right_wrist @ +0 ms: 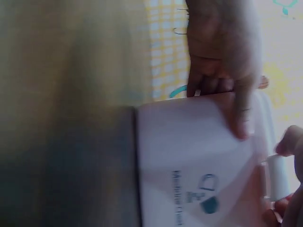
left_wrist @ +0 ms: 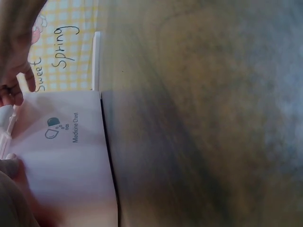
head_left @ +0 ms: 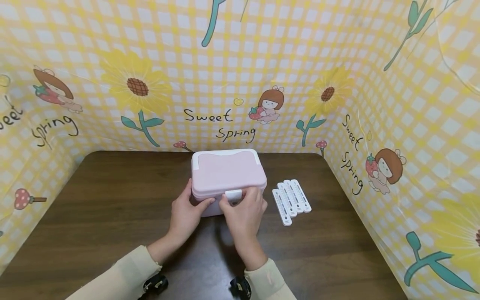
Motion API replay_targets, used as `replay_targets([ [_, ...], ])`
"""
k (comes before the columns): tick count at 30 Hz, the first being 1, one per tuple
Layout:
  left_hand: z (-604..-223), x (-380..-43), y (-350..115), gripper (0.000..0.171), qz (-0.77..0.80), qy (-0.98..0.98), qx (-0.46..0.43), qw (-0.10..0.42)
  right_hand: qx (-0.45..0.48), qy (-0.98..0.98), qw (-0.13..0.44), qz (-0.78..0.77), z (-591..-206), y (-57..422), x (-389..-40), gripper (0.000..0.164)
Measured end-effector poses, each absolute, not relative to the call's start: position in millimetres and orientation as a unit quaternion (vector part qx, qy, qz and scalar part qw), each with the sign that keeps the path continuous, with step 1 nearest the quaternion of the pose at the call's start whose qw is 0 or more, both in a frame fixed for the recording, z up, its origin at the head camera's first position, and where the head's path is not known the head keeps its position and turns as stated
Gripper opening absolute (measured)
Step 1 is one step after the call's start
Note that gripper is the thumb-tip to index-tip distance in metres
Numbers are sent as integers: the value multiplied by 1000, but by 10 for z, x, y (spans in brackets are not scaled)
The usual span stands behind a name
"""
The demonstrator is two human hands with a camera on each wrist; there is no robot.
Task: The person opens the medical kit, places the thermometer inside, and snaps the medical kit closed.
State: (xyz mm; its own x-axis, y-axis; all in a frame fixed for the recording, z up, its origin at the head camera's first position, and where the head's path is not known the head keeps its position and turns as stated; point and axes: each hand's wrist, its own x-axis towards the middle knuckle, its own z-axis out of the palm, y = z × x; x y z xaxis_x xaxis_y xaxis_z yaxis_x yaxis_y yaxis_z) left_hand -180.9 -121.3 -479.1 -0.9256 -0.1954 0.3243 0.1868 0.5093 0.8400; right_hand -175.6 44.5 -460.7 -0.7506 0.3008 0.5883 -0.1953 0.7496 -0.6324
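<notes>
A pink and white medicine box [head_left: 228,173] with its lid down stands at the back of the table. Its front, lettered "Medicine Chest", shows in the left wrist view. My left hand [head_left: 187,212] grips the box's left front corner, thumb on the front and fingers along the side. At the middle of the front edge is a white latch [head_left: 233,195]. My right hand [head_left: 245,210] holds this latch, thumb at its left end and curled fingers at its right. In the right wrist view the latch [right_wrist: 278,177] lies between thumb and fingers.
Several white strip-like cassettes [head_left: 291,202] lie side by side on the brown wooden table [head_left: 112,216], right of the box. A yellow checked cloth [head_left: 210,83] printed with flowers and "Sweet Spring" hangs behind and at both sides.
</notes>
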Motion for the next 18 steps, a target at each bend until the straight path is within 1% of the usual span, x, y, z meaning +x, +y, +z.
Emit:
replay_targets([
  [5, -4763, -1801, -1210, 99, -490, -852, 8, 184, -32, -869, 346, 352, -4527, 465, -1677, 50],
  [18, -4723, -1784, -1208, 98, -489, -854, 8, 177, -76, -870, 325, 362, -4621, 399, -1537, 50],
])
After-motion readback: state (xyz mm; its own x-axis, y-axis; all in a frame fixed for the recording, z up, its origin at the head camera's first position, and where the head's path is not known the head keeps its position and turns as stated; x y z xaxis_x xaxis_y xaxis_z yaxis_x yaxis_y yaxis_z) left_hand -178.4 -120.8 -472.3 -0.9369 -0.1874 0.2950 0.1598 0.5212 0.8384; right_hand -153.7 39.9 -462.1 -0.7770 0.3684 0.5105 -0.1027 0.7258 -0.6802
